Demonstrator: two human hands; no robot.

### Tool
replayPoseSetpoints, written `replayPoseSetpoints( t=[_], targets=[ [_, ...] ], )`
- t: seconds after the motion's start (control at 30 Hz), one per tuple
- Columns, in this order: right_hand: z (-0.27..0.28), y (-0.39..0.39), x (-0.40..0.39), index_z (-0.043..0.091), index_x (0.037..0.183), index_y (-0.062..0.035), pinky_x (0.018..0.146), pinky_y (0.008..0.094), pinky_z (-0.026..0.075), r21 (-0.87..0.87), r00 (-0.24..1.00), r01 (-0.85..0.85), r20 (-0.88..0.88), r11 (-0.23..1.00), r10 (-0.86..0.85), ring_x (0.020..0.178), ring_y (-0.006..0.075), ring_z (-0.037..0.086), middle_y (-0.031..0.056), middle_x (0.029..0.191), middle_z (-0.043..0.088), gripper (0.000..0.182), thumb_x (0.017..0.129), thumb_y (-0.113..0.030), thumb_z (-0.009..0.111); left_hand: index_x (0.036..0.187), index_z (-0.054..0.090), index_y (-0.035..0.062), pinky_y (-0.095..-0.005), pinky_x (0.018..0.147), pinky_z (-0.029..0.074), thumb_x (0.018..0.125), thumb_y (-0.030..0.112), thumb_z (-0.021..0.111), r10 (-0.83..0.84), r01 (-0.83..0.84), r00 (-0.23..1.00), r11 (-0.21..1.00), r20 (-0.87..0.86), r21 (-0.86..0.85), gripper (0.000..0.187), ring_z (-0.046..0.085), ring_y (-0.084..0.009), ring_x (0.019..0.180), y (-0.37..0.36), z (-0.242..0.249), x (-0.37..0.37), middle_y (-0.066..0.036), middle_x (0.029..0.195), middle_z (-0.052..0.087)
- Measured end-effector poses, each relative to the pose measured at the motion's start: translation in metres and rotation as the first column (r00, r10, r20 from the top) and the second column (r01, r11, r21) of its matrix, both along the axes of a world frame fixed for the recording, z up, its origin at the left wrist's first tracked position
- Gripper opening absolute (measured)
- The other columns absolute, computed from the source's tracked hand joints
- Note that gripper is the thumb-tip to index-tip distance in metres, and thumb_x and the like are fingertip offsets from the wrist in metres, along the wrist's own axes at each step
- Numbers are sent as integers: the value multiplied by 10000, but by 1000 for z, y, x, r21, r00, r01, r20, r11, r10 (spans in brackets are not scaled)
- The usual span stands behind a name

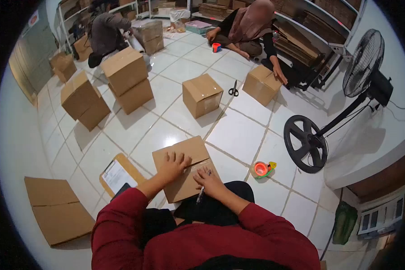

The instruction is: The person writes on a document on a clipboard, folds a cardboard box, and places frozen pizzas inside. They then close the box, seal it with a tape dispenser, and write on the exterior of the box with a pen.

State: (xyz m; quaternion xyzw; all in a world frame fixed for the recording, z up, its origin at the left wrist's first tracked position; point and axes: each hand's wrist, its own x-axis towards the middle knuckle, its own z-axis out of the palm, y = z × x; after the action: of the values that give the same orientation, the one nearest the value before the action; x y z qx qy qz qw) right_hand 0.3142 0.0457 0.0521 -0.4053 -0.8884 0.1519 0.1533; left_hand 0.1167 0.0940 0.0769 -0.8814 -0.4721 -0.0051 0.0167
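Observation:
A cardboard box (pixel 181 148) stands between my legs, with a seam running across its top. My left hand (pixel 174 164) lies on the top of the box, fingers spread and holding nothing. Close beside it, my right hand (pixel 208 182) rests near the box's right edge with a slim pen (pixel 200 195) gripped in its fingers. To the left on the floor is a clipboard (pixel 117 173) with a printed sheet; a dark flat object (pixel 124 189), partly hidden by my left arm, overlaps its lower edge.
A tape dispenser (pixel 261 169) sits at right, near a standing fan (pixel 314 143). Folded cardboard (pixel 58 210) leans at left. Closed boxes (pixel 203 95) and scissors (pixel 233 88) are ahead. One person touches a box (pixel 262 84); another person (pixel 107 33) is at the back left.

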Motion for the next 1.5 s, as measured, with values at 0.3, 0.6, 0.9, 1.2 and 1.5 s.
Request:
replayPoseSetpoints(
  t=[0.3,0.6,0.9,1.2,1.5],
  targets=[
    [-4,-4,1,500,1095,-71,946,482,231,-43,999,-4,-52,999,2,1130,402,319,192,1199,379,442,695,-238,585,1132,430,99,-451,815,370,698,137,501,286,-280,952,958,109,-71,441,475,-351,977,12,24,21,-162,1088,478],
    [27,7,16,537,1016,-86,881,377,353,-346,987,7,-150,938,-63,1089,329,405,131,1130,461,322,699,-123,576,1181,434,175,-471,926,246,788,316,396,210,-221,975,945,71,242,420,414,-317,1086,99,1,-50,-129,1129,490],
    [-128,-28,237,560,786,78,620,385,454,-646,724,674,481,359,-495,740,294,587,200,769,592,365,665,-259,629,904,527,24,-430,751,367,765,329,478,401,-340,876,907,267,-249,338,507,-315,837,32,30,17,-162,917,513],
    [41,102,28,404,1196,-193,958,430,247,55,999,40,-6,998,-40,1161,295,314,101,1265,338,448,778,-327,494,930,512,22,-415,712,410,750,368,513,475,-335,829,844,295,-418,390,524,-339,823,-19,16,50,-176,811,545],
    [25,135,-36,154,1309,-278,964,561,104,-183,870,-134,448,974,204,1273,233,33,-56,1379,90,627,782,-544,363,803,502,34,-410,624,438,759,326,515,377,-221,808,907,453,-359,295,563,-312,712,-33,19,34,-154,753,571]
  ],
)
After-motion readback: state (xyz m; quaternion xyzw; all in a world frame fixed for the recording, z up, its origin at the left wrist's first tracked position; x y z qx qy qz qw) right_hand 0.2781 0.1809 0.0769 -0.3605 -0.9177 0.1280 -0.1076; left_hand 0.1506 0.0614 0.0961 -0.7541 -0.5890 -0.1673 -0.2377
